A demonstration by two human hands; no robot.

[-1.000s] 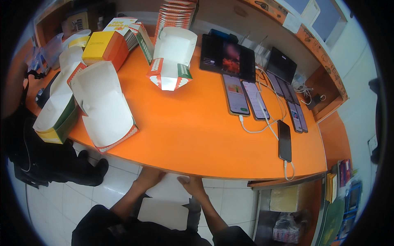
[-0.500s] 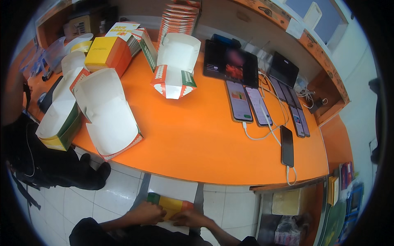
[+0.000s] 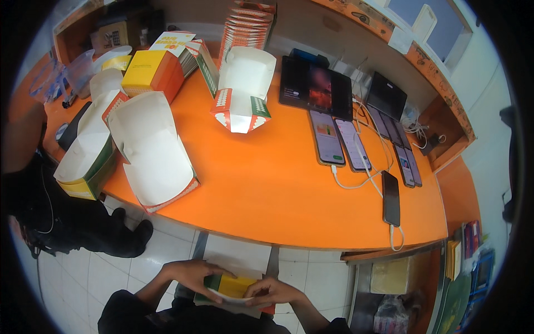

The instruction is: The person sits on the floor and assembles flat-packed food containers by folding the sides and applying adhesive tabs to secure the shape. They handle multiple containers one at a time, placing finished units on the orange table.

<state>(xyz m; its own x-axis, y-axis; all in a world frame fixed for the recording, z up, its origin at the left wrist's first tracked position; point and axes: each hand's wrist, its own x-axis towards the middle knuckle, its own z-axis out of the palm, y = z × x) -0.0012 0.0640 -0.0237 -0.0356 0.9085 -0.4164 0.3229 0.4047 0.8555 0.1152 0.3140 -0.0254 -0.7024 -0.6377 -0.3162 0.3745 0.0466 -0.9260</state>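
Note:
Close to my body, below the table's front edge, I hold a cardboard food box (image 3: 234,285) with yellow, green and red panels. Its folds are partly hidden by my fingers. My left hand (image 3: 196,275) grips the box's left side, fingers over the top. From the right, my right hand (image 3: 276,290) pinches the near edge, where a white strip of card shows. A white panel (image 3: 236,251) lies just beyond the box, toward the table. On the table, opened boxes with white insides stand at the left (image 3: 153,150) and centre (image 3: 245,72).
The orange table (image 3: 250,189) curves across the view. A tall stack of flat boxes (image 3: 247,28) stands at the back, a closed yellow-and-orange box (image 3: 150,72) left of it. Phones (image 3: 391,197), tablets (image 3: 317,86) and white cables lie at the right. Another person (image 3: 61,206) stands at the left.
My left hand has opened out and shifted left along the box, and my right hand has come up slightly. A white card edge has turned up between them. The view has shifted slightly.

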